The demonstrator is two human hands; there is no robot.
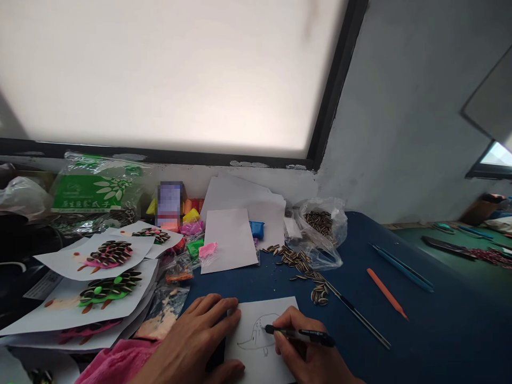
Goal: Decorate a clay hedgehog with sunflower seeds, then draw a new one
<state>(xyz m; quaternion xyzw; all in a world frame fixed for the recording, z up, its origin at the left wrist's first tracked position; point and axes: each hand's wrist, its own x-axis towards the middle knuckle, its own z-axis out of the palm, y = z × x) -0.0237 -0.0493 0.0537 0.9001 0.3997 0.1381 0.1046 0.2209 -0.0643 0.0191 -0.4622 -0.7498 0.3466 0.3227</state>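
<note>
My right hand [308,344] grips a black pen [298,334], its tip on a white sheet of paper [256,312]. A thin line drawing [256,336] on the sheet has a rounded back, a pointed snout and small marks inside. Resting along the sheet's left side, my left hand [206,338] has its fingers stretched out, with nothing held. Just beyond the paper lie loose sunflower seeds [294,258]. To the left are finished-looking hedgehog pictures [106,253], made of seeds pressed into pink and green clay on white sheets.
A clear bag of seeds [320,221] stands behind the loose ones. Tweezers [402,268], an orange tool [387,293] and a thin metal rod [358,314] lie right. White sheets [230,237], clay packets [196,249] and a green seed bag [98,186] sit near the wall; a pink cloth [120,362] lies front left.
</note>
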